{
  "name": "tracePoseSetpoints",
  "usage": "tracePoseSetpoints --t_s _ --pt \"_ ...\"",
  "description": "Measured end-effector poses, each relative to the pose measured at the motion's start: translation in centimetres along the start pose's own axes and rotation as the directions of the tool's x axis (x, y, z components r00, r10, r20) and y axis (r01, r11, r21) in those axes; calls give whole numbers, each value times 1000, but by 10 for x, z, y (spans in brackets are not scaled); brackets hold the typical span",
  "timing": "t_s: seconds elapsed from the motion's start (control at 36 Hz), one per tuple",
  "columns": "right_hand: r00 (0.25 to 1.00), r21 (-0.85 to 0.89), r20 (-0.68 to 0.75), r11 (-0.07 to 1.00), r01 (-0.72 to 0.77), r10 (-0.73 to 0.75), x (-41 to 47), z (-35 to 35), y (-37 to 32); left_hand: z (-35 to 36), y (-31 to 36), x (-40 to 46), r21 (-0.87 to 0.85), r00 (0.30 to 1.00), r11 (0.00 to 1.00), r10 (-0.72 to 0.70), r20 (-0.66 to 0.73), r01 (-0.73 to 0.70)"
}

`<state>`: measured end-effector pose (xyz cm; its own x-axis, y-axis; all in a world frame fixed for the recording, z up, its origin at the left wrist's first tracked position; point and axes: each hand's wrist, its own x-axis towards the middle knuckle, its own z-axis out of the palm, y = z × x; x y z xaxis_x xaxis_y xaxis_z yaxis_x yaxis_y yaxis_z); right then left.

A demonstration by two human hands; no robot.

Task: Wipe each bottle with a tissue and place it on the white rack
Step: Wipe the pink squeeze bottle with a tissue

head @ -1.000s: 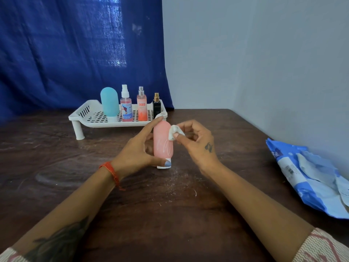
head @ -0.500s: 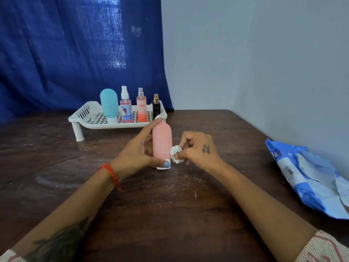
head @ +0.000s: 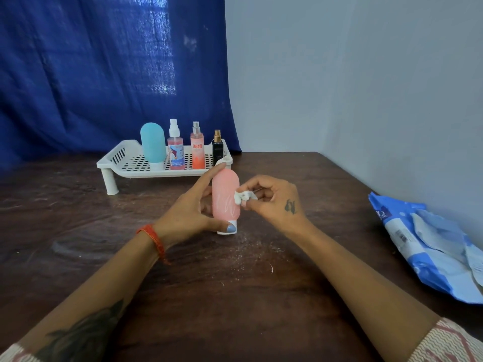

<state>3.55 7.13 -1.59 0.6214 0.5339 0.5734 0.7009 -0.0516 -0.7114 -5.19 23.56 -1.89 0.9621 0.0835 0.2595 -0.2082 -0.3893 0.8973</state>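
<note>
The pink bottle [head: 225, 198] stands upright on its white cap before the white rack [head: 136, 171], a crumpled white tissue [head: 243, 196] touching its right side; four bottles stand upright on the rack.

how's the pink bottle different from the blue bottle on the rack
The pink bottle stands on the table, gripped by the left hand and wiped with a tissue; the blue bottle stands untouched on the white rack. Colours differ. Both are rounded, upright on white caps.
</note>
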Motion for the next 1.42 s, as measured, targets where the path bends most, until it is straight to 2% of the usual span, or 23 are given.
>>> tracePoseSetpoints --t_s 0.08,0.17,0.31,0.5,0.69,0.86,1.0,1.11,1.17,1.31,1.42 --pt "999 35 46 999 -26 24 1 -3 1 0 1 0 -12 1000 1000 -12 3 12" --pt "999 20 23 1000 -22 22 2 -3 2 1 2 -1 -6 1000 1000 -12 1 12" --pt "985 -106 -89 984 140 -150 -1 6 4 1 3 -1 -11 1000 1000 -20 0 20" --pt "979 -156 -52 970 185 -195 -1 6 2 1 3 0 -3 1000 1000 -19 3 19" --pt "956 -194 -182 961 196 -232 0 8 11 2 5 -1 9 1000 1000 -29 -4 30" --pt "945 -221 -109 935 278 -307 0 9 4 2 5 -2 -11 1000 1000 -18 1 18" --pt "956 -213 -64 940 268 -287 -1 4 4 2 5 -1 6 1000 1000 -25 -3 25" --pt "958 -242 -175 953 182 -228 0 5 6 2 4 0 34 1000 999 -23 -9 23" --pt "941 -268 -220 944 193 -255 2 7 5 3 4 0 43 1000 999 -20 -8 21" --pt "923 -251 -127 913 323 -362 1 9 0 2 4 -1 16 999 999 -32 -10 33" --pt "937 -175 -67 928 328 -343 -1 7 3 0 3 -1 -1 999 999 -47 -5 47"
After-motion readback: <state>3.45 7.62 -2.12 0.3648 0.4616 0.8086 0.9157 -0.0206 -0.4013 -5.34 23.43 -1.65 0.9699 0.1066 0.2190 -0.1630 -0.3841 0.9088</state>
